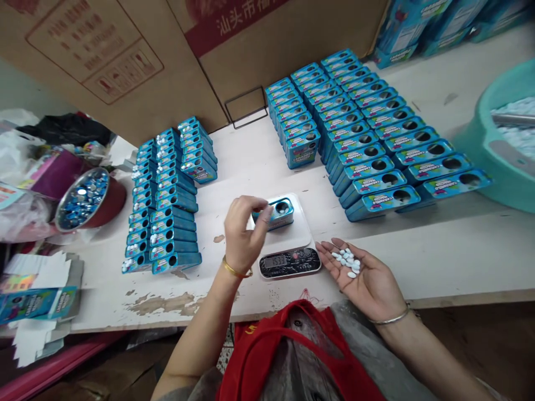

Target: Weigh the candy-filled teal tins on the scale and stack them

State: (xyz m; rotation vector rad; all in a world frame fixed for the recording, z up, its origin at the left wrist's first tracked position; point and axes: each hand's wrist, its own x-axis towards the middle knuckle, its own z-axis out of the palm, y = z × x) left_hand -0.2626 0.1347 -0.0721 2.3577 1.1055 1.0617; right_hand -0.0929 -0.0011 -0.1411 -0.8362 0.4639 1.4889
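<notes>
A blue tin [282,214] with a round hole in its top rests on the white plate of a digital scale [292,262]. Over the tin's left end is my left hand [246,228], its thumb and curled fingers drawn together. What sits between those fingertips, if anything, is too small to make out. To the right of the scale, my right hand [363,278] lies palm up and cupped, holding several small white oval candies [349,262]. The scale's display reads about 1533, its decimal point unclear.
Rows of blue tins [173,189] stand at left, more tins [355,128] at right. A turquoise tub [480,133] of white candies is far right. At far left a red bowl [119,195] holds shiny blue pieces. Large cardboard boxes [167,72] and a wire frame [246,106] stand behind.
</notes>
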